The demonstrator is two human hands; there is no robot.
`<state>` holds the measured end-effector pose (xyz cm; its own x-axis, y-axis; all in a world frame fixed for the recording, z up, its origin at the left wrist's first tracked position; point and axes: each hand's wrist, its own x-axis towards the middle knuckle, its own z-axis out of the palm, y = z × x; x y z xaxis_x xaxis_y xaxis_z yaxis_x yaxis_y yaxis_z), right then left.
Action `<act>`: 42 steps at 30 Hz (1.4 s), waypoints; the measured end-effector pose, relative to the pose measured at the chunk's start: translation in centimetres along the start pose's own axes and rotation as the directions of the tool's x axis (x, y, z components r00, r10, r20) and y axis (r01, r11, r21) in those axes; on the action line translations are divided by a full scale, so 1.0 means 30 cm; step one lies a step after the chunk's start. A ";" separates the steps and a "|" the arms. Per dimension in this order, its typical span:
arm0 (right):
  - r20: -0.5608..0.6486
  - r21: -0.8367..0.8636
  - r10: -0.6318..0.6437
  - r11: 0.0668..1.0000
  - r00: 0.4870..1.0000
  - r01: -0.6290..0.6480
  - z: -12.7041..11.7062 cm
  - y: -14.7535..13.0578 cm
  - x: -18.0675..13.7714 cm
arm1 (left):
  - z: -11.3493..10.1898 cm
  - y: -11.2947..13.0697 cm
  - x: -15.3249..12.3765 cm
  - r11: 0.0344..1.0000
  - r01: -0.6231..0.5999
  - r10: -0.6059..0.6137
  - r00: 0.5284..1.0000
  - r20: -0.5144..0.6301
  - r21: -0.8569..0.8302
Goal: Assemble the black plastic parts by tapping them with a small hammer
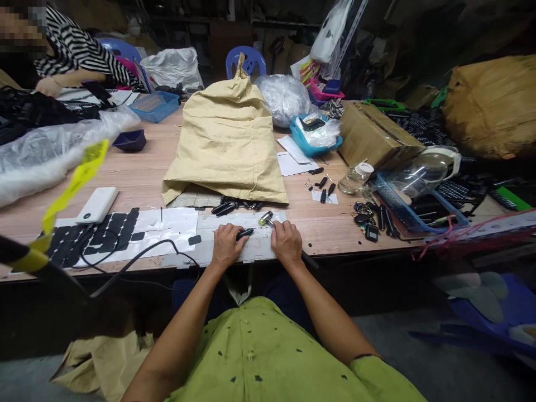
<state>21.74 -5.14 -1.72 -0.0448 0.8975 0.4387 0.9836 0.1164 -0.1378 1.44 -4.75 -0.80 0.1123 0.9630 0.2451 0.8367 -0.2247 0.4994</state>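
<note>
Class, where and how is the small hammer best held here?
Grip the hammer by its dark handle, probably from the near right, as the right hand does: the handle slants that way, leaving the head clear at the far-left end.

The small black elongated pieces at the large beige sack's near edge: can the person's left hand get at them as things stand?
Probably yes: the small black elongated pieces lie just beyond the left hand, with nothing visibly blocking between, though that hand holds a similar black piece.
</note>
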 end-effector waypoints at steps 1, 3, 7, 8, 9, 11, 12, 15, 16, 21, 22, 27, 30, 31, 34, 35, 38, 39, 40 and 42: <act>0.002 0.010 -0.001 1.000 1.000 0.001 0.002 0.006 0.001 | 0.002 0.002 -0.003 1.000 -0.006 0.006 1.000 0.010 -0.010; 0.002 0.052 0.001 0.999 1.000 -0.001 0.005 0.020 0.001 | 0.003 0.002 0.000 1.000 -0.002 0.003 1.000 0.031 -0.028; -0.029 0.259 0.040 0.965 0.999 -0.031 -0.008 0.033 -0.018 | -0.001 -0.002 0.015 0.998 0.007 -0.003 0.998 0.063 -0.062; -0.036 0.329 0.052 0.944 0.998 -0.038 -0.016 0.028 -0.028 | -0.003 -0.001 0.016 0.998 0.010 -0.005 0.998 0.068 -0.069; -0.037 0.398 0.061 0.917 0.997 -0.041 -0.026 0.021 -0.040 | -0.004 0.000 0.016 0.997 0.013 -0.008 0.997 0.070 -0.075; -0.021 0.512 0.059 0.858 0.998 -0.040 -0.046 -0.002 -0.063 | -0.005 0.003 0.015 0.996 0.019 -0.012 0.997 0.076 -0.087; -0.008 0.552 0.052 0.833 0.999 -0.039 -0.056 -0.016 -0.072 | -0.006 0.003 0.014 0.995 0.022 -0.014 0.997 0.082 -0.093; 0.013 0.614 0.034 0.789 0.999 -0.035 -0.082 -0.053 -0.088 | -0.006 0.003 0.014 0.994 0.034 -0.023 0.994 0.106 -0.106; 0.010 0.623 0.031 0.782 0.999 -0.030 -0.089 -0.061 -0.090 | -0.005 0.002 0.015 0.994 0.036 -0.024 0.994 0.111 -0.107; -0.055 0.645 0.005 0.763 0.998 0.032 -0.117 -0.077 -0.085 | 0.005 -0.003 0.017 0.994 -0.001 0.012 0.994 0.104 -0.108; -0.068 0.646 0.005 0.763 0.998 0.041 -0.120 -0.077 -0.084 | 0.007 -0.004 0.017 0.994 -0.007 0.018 0.994 0.104 -0.105; -0.082 0.623 0.012 0.781 0.997 0.042 -0.117 -0.071 -0.086 | 0.010 0.000 0.015 0.995 -0.021 0.032 0.993 0.109 -0.094; -0.060 0.599 -0.009 0.800 0.998 0.043 -0.102 -0.063 -0.092 | 0.010 0.004 0.015 0.996 -0.019 0.029 0.994 0.110 -0.092; -0.055 0.594 -0.011 0.803 0.998 0.042 -0.100 -0.061 -0.093 | 0.009 0.006 0.015 0.996 -0.015 0.025 0.993 0.112 -0.092; -0.059 0.606 0.005 0.795 0.998 0.031 -0.104 -0.059 -0.090 | 0.010 0.010 0.015 0.996 -0.008 0.019 0.992 0.122 -0.091; -0.062 0.615 0.009 0.788 0.998 0.031 -0.109 -0.062 -0.087 | 0.010 0.011 0.015 0.996 -0.009 0.021 0.992 0.122 -0.092; -0.053 0.628 -0.003 0.777 0.999 0.036 -0.121 -0.080 -0.083 | 0.010 0.013 0.015 0.995 -0.011 0.022 0.993 0.117 -0.095; -0.044 0.630 -0.014 0.776 0.999 0.039 -0.121 -0.087 -0.085 | 0.010 0.014 0.015 0.995 -0.007 0.018 0.993 0.115 -0.095; -0.032 0.631 -0.029 0.775 0.999 0.043 -0.120 -0.094 -0.088 | 0.010 0.016 0.016 0.996 0.001 0.010 0.993 0.115 -0.095; -0.002 0.635 -0.066 0.771 0.998 0.052 -0.112 -0.102 -0.097 | 0.009 0.022 0.016 0.995 0.021 -0.010 0.993 0.121 -0.094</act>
<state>19.46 -9.55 0.40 -0.1097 0.8871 0.4484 0.6452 0.4067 -0.6468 2.20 -4.40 -0.59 0.1679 0.9760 0.1383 0.7850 -0.2173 0.5801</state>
